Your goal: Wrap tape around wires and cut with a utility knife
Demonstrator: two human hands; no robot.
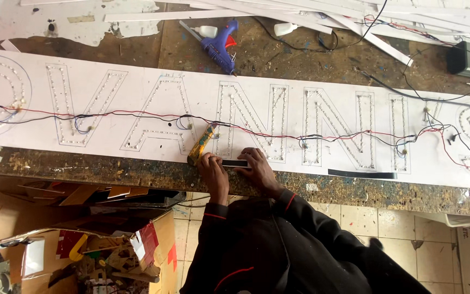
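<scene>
Dark sleeves (pixel 278 245) filling the foreground | both hands, left hand (pixel 213 171) and right hand (pixel 258 166), curling closed, pinching black strip (pixel 235 163) at white sign board (pixel 137 76) edge | fingertips partly hiding strip

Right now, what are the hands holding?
Both hands, left and right, pinch a short black strip by its two ends, on the white board.
</scene>
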